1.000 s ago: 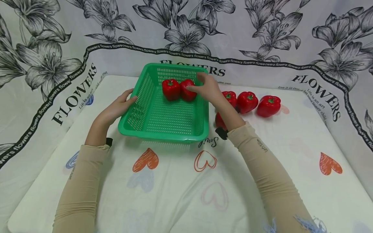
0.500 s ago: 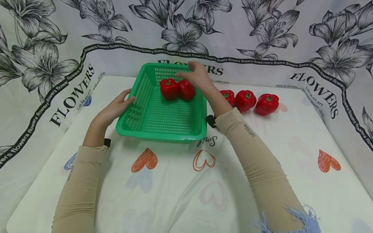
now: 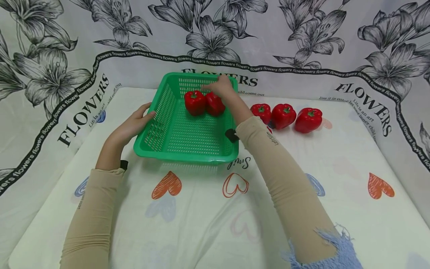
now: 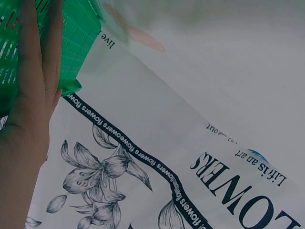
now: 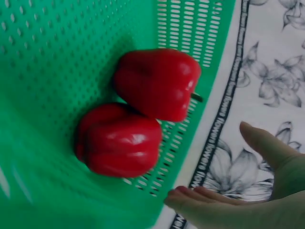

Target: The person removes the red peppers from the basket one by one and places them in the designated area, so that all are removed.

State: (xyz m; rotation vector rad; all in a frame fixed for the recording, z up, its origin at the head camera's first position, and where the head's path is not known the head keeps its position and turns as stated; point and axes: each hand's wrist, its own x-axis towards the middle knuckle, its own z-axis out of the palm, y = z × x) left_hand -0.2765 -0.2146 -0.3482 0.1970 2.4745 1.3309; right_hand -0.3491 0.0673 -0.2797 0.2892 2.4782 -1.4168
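A green perforated basket (image 3: 183,142) holds two red bell peppers, one on the left (image 3: 195,103) and one on the right (image 3: 214,104), near its back wall. My left hand (image 3: 131,125) touches the basket's left side. In the left wrist view, its straight fingers (image 4: 29,62) lie along the outer wall. My right hand (image 3: 221,89) is above the right pepper by the back right corner, partly covering that pepper. In the right wrist view, the right hand (image 5: 248,191) shows thumb and fingers spread apart with nothing between them, clear of both peppers.
More red bell peppers stand right of the basket: one (image 3: 261,112) close to my right forearm, another (image 3: 283,116) beside it, and one (image 3: 308,120) farther right. Another is mostly hidden by the forearm. A heart-printed white cloth (image 3: 201,224) covers the table; flowered fabric (image 3: 215,37) hangs behind.
My right hand has risen off the right pepper and moved left and back, then lowered slightly over the basket's back right corner. The left hand and basket stay nearly still.
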